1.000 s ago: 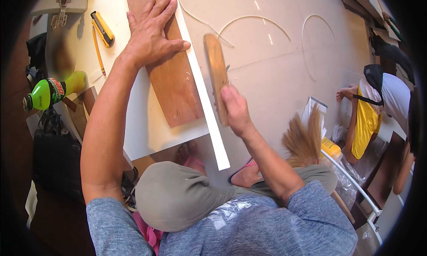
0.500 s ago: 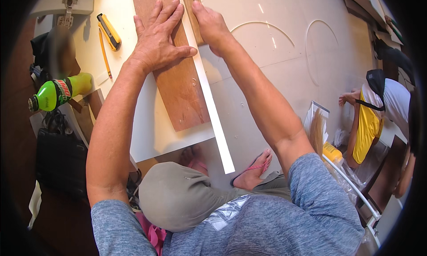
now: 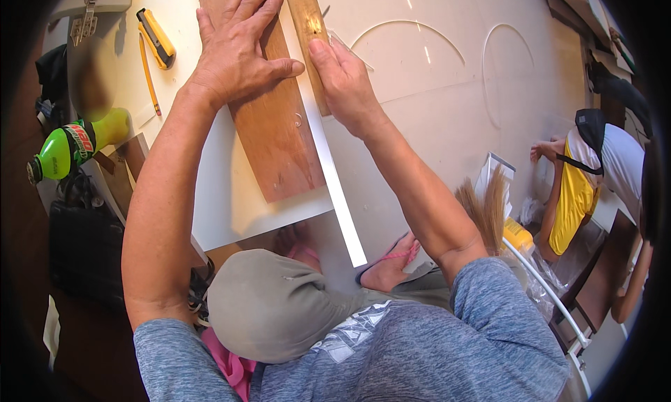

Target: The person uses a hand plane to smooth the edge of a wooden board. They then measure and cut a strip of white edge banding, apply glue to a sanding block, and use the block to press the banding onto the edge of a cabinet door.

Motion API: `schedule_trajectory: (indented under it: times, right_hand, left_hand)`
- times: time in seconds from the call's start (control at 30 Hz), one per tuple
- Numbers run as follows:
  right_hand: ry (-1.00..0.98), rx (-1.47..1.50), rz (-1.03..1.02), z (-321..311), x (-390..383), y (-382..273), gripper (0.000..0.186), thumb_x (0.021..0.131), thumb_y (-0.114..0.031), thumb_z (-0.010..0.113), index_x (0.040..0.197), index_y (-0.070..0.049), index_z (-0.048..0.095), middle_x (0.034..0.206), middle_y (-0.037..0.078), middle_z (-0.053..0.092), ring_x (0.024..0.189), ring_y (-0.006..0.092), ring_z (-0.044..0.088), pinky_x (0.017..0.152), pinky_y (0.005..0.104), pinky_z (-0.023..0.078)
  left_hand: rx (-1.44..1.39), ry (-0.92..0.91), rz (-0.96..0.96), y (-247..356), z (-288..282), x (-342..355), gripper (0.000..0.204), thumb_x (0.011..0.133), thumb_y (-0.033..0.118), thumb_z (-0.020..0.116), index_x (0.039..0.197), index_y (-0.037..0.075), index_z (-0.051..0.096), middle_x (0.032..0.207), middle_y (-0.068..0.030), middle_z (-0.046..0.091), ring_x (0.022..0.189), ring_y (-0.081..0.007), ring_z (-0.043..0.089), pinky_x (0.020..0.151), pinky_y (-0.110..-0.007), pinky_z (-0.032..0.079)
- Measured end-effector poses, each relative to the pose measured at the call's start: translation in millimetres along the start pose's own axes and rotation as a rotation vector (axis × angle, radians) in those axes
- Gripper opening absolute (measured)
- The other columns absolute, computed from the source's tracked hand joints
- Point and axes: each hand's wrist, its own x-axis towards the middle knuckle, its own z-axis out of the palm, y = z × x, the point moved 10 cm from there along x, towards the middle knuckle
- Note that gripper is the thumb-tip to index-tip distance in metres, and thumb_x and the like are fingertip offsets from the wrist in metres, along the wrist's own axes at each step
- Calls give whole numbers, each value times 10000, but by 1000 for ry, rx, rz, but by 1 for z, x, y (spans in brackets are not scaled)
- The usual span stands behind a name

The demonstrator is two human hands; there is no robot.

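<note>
My left hand [image 3: 241, 56] lies flat with fingers spread on a long brown wooden board [image 3: 283, 143]. Beneath the board is a white panel [image 3: 218, 203]. Along the board's right side runs a narrow white strip [image 3: 337, 192], its near end jutting past the panel toward my foot. My right hand [image 3: 348, 87] is closed round a narrow wooden bar [image 3: 305, 14], held beside the strip; its palm side and some fingers are hidden. The tip of my left thumb reaches over toward the strip.
Left of the board lie a yellow utility knife [image 3: 159, 42] and a pencil [image 3: 149, 80]. A green bottle [image 3: 66, 150] lies farther left, above a black bag [image 3: 87, 252]. Thin curled strips [image 3: 412, 23] rest on the floor. At right are a broom [image 3: 493, 203] and another person [image 3: 576, 199].
My right hand has drawn the wooden bar toward me along the white strip. My left hand keeps its place on the board. The whole view has shifted slightly.
</note>
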Motion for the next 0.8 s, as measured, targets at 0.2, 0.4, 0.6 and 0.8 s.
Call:
schedule_trajectory:
  times: [0.2,0.4,0.6,0.8]
  right_hand:
    - [61,-113,19,-9,-42,13,513,1082,-403,518,1273,71,564,1067,173,667,978,199,610,881,334,500]
    - [-29,-79,104,-10,-95,20,532,1102,-365,484,1384,84,524,1185,194,662,1102,215,612,988,327,473]
    - [115,-7,301,-49,-182,55,462,1109,-410,471,1243,11,605,1023,86,649,949,170,594,883,312,493]
    - [198,0,372,-88,-202,45,513,1100,-501,429,1105,-33,638,897,36,606,790,117,561,734,279,493]
  left_hand:
    - [-76,1,-2,5,-8,-7,1220,723,679,798,1631,64,265,1714,-136,210,1606,-332,36,1274,-617,-59]
    - [-36,32,35,2,-4,-4,1228,712,679,806,1627,56,274,1717,-130,207,1606,-331,33,1274,-614,-53]
    - [42,419,242,-12,7,-3,1159,668,790,763,1617,255,369,1702,9,288,1600,-252,152,1233,-694,-38]
    - [165,401,150,20,31,-44,874,887,633,675,1606,221,399,1710,10,274,1603,-263,136,1239,-681,9]
